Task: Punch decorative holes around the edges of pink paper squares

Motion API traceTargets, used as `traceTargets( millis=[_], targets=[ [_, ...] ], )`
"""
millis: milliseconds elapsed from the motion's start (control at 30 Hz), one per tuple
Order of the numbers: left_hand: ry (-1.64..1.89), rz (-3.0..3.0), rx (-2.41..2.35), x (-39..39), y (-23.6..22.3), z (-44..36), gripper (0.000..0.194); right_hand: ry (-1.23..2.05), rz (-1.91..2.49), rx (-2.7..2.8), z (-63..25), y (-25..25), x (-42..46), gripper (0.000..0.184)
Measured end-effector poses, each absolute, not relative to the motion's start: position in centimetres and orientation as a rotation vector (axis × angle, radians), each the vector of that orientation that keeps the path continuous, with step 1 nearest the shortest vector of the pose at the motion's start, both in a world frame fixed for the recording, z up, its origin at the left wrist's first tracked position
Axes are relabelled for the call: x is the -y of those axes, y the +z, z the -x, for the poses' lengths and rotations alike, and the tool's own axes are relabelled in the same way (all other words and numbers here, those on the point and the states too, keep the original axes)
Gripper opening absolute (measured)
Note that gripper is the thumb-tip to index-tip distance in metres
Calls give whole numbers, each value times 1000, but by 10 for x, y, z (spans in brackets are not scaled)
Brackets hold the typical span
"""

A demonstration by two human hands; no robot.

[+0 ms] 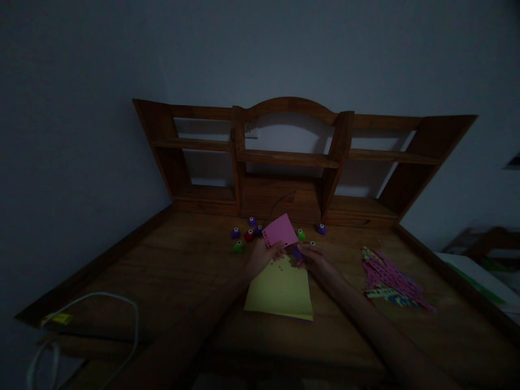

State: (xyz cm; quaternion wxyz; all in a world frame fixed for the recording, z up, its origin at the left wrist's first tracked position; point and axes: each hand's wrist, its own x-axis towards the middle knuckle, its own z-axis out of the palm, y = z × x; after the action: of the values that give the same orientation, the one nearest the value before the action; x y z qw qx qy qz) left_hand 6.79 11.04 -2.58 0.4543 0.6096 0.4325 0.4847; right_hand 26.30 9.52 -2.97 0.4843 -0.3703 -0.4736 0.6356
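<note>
White cable (136,319) loops near a small yellow object (60,318) at the tabletop's (170,271) left end, and a wooden shelf unit (290,158) spans the back. Next, purple, red and green punches (249,235) crowd just beyond my left hand (260,258), whose fingers pinch the lower edge of a pink sheet (283,229), holed along its left side. Beneath lies yellow paper (280,292) with pink bits (281,268) scattered on top. My right hand (316,261) grips a purple punch (298,252) beside the pink sheet; a green punch (300,235) and another purple one (322,229) stand behind it. Farther right, multicoloured strips (392,279) lie heaped.
</note>
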Motion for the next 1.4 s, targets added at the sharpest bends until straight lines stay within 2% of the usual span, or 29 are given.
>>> traceTargets(
  millis=[200, 400, 600, 933, 1133, 1300, 1400],
  targets=[
    [1207, -1507, -1026, -107, -22, -68, 33, 1659, 864, 1070, -265, -30, -99, 28],
    [1178, -1489, -1017, -110, -28, -66, 42, 1744, 825, 978, -265, -26, -97, 29],
    [1196, -1451, -1002, -111, -27, -65, 42, 1727, 765, 1059, -263, -21, -92, 34],
    [1190, -1392, -973, -110, -25, -66, 52, 1728, 787, 1064, -262, -15, -88, 36],
    [1183, -1398, -985, -107, -22, -66, 51, 1655, 781, 1152, -260, -12, -83, 24],
    [1206, -1398, -1009, -108, -22, -65, 53, 1576, 831, 1279, -258, -15, -84, 32],
    [1226, -1391, -1012, -109, -23, -64, 51, 1422, 843, 1382, -256, -15, -82, 30]
  ],
)
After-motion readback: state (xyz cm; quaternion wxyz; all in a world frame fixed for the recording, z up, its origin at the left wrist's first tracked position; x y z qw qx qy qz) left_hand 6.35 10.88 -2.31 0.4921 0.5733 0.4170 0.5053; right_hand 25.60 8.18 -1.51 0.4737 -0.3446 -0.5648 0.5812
